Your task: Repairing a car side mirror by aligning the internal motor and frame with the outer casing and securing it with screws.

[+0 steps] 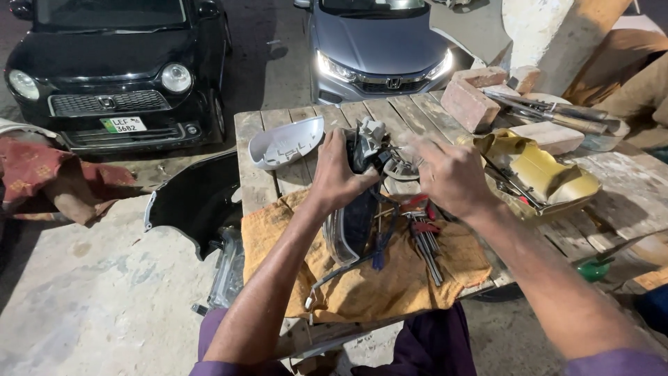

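Left hand (339, 174): fingers wrapped round the top of a car mirror unit (358, 209), holding it upright over the cloth.
Right hand (449, 174): fingers bent and drawn together at the mirror unit's top, just right of it; the tips are blurred, so I cannot tell what they pinch.
Mirror unit: dark body with wires hanging down, standing on the cloth at the near middle of the surface (626, 202).
Cloth (376, 285): orange, spread under the mirror unit and draped over the near edge.
Hex keys (424, 240): a red-handled bunch lying on the cloth, just right of the mirror unit.
Mirror cover (285, 143): pale grey shell, hollow side up, left of the mirror unit, nothing in it.
Yellow housing (543, 174): hollow shell right of the mirror unit, with long metal tools lying in it.
Bricks (473, 101): behind the mirror unit to the right, at the far edge.
Black car (115, 66) and silver car (379, 45): parked beyond the surface.
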